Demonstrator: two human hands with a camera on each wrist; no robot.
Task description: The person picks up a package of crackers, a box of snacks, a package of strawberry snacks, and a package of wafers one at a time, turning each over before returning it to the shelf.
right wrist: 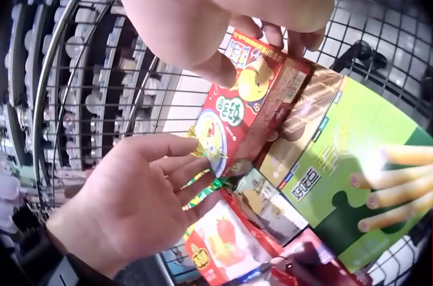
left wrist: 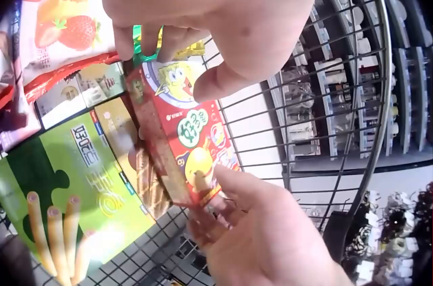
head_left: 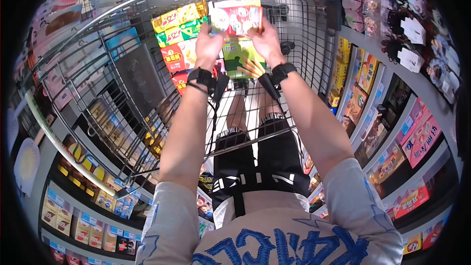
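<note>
Over the cart [head_left: 299,29] I see both my hands on a red snack box [head_left: 235,17], held up above the goods already inside: left hand [head_left: 208,39] pinches one end, right hand [head_left: 265,39] pinches the other, fingers curled on the edges. Below it lie a green biscuit-stick box [head_left: 240,59], a strawberry pack [left wrist: 57,32] and red, green and yellow packs [head_left: 179,32] stacked at the cart's far-left side; store shelves [head_left: 387,132] run along both sides of the aisle.
</note>
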